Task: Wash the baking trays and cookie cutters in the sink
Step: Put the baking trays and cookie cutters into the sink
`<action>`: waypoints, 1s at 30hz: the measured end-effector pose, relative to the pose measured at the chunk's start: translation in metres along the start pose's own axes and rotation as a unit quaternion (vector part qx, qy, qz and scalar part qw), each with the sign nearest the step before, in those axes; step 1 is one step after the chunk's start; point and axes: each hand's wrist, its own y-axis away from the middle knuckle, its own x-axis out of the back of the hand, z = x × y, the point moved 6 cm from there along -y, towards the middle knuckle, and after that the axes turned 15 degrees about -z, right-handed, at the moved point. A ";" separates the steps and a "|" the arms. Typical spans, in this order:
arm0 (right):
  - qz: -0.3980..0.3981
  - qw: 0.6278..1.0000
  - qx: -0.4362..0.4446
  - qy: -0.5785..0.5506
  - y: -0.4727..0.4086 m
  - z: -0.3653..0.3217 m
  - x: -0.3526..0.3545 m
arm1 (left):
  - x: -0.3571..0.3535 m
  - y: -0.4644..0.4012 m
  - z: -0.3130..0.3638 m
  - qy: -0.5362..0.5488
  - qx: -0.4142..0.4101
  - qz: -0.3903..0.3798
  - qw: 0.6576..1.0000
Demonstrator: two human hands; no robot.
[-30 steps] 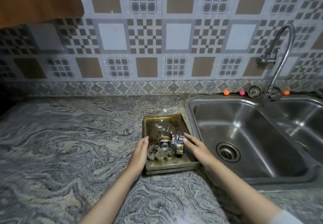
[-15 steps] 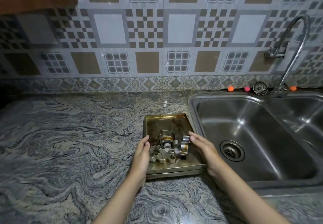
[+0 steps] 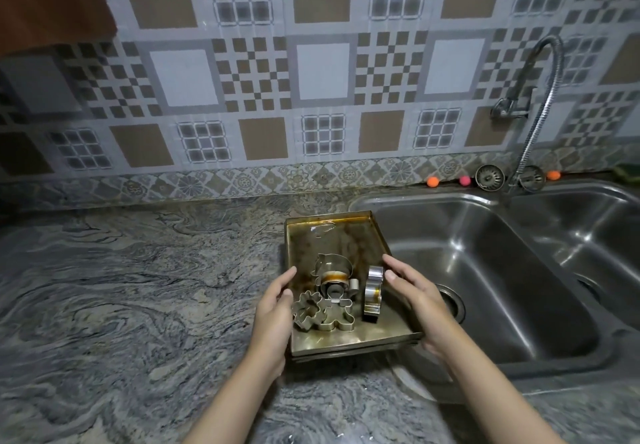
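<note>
A: Start with the room?

B: A patterned tile wall [image 3: 322,73] behind, a marbled grey stone table [image 3: 138,305] below it, and a steel double sink [image 3: 485,270] set in at the right with a hose tap [image 3: 540,97] over the divider. Two strainer plugs and some small coloured balls sit on the sink's back ledge.

A: And the baking trays?

B: The baking trays [image 3: 339,239] are a stack of thin metal sheets, greasy and browned, at the table's edge with the right side overhanging the left basin. I'd judge them stiff and light but slick with oil, so the long side rims are the place to hold.

A: Which is where the hands are?

B: Yes. The left hand [image 3: 273,315] grips the left rim, thumb over the edge, fingers curled beneath. The right hand [image 3: 419,301] clasps the right rim the same way.

A: The cutters?

B: The cookie cutters [image 3: 339,298] lie loose on the top tray, one standing on edge near the right thumb. Light, thin-walled and free to slide; tilt the stack and they could skate off into the basin.
</note>
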 end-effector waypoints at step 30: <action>0.153 0.984 -0.035 0.079 0.099 -0.055 0.592 | -0.567 -0.161 -0.029 -0.007 0.040 -0.186 0.982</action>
